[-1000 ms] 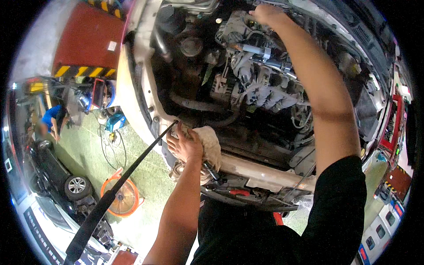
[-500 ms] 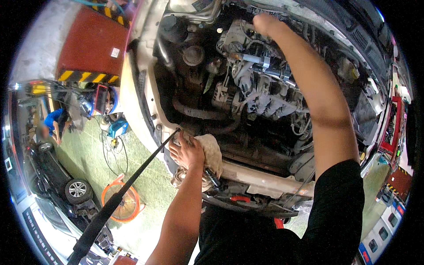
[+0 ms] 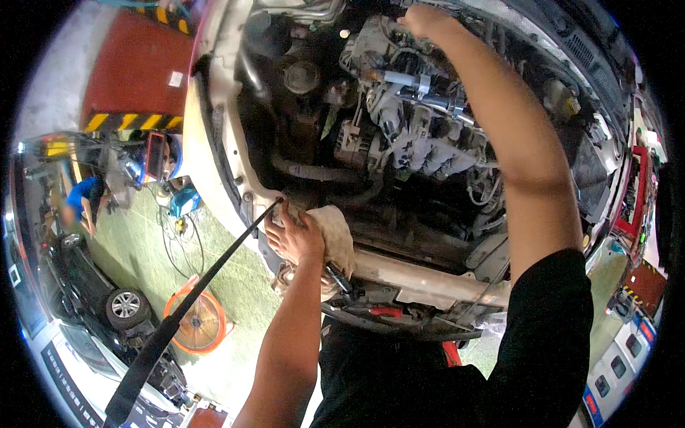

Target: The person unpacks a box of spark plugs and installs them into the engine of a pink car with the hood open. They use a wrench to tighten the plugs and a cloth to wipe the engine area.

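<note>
My left hand [image 3: 296, 237] rests on the car's front panel with its fingers stretched and apart. Its fingertips are beside the foot of a dark rod [image 3: 221, 265], which slants up toward the lower left and carries a thick black sleeve. A stained beige cloth [image 3: 334, 239] lies bunched beside and under this hand. Close by the wrist is a short black cylindrical thing [image 3: 338, 278]. Across the engine [image 3: 421, 146], my right hand [image 3: 426, 21] is closed at the far side of the bay. Whatever its fingers hold, if anything, is hidden.
Hoses and a pale front crossmember [image 3: 407, 277] edge the engine bay. On the floor at left stand an orange round fan [image 3: 198, 321], a blue machine [image 3: 185, 202] with cables, and a dark car [image 3: 85, 285]. A person in blue [image 3: 87, 196] bends farther off.
The whole view has shifted slightly, with the engine bay now a little farther left and up. My left hand stays on the front panel, my right hand at the engine's far side.
</note>
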Demonstrator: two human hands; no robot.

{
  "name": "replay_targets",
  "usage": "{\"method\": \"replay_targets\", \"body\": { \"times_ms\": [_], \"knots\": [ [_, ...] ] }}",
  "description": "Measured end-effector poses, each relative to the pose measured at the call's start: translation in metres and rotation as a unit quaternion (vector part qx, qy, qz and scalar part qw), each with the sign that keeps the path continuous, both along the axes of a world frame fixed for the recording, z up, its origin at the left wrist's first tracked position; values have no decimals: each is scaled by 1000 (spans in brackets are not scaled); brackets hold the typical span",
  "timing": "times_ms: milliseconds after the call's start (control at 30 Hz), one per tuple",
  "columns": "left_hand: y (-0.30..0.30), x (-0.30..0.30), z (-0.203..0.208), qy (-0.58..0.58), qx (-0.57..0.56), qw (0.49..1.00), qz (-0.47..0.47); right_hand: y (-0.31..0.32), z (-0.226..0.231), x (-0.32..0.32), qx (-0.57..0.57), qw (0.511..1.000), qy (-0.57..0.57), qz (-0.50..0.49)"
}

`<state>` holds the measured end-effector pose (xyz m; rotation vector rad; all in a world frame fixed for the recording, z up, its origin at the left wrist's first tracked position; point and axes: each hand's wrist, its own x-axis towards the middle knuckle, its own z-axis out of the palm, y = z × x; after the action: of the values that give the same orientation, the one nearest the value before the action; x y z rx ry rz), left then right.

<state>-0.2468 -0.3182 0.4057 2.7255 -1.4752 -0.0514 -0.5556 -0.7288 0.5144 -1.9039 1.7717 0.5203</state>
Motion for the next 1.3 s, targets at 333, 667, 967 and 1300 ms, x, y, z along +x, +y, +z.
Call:
{"method": "replay_targets", "body": {
  "times_ms": [333,667,967,1300],
  "knots": [
    [-8,-7,-6,3,-1,1000,-19,-9,-7,-26,16,998,39,37],
    [-5,-6,-1,24,6,1000,3,-23,-41,-31,-14,990,70,123],
    [-11,-13,1,40,8,999,-2,-11,-14,-36,8,998,7,-61],
    [-10,-12,4,30,13,999,9,6,0,-34,-32,998,-43,24]
  ]
}}
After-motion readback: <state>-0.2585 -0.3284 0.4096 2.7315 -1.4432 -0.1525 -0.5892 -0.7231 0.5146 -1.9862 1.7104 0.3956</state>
